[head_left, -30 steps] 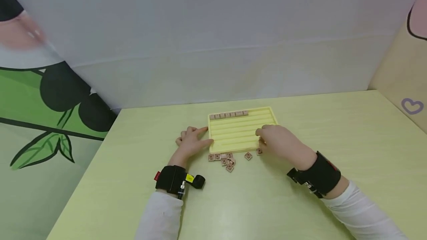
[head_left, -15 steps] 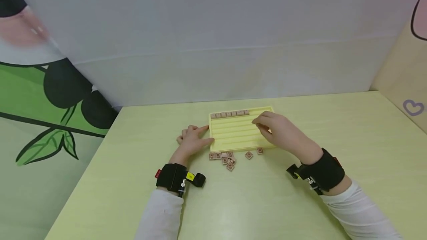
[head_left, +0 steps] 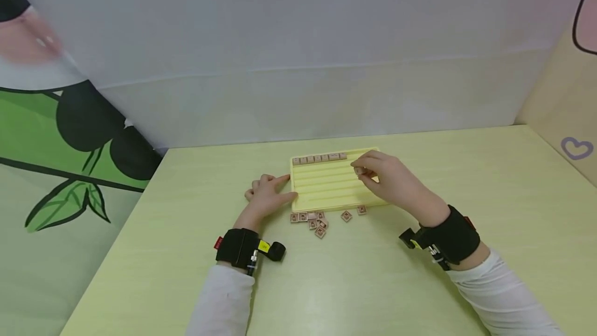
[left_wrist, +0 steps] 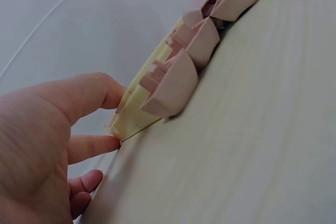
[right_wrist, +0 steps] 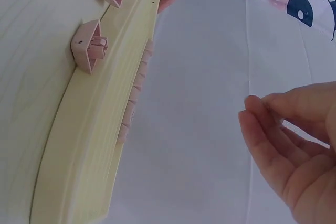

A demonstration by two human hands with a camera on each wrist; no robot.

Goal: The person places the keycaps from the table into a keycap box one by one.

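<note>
Right hand point(head_left: 389, 178) pinches a small, light, rigid pink wooden tile point(head_left: 358, 171) by its edges above the grooved yellow tray point(head_left: 326, 185); left hand point(head_left: 267, 198), fingers relaxed, steadies the tray's left edge.

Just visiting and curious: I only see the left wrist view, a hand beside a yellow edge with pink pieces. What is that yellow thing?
Observer: A grooved yellow tray; the left hand rests against its left edge.
Operator: Anything in it?
Observer: One row of pink tiles in the far groove.
Operator: And the other hand?
Observer: The right hand hovers over the tray's right part, fingers curled; I cannot tell whether it holds a tile.
</note>
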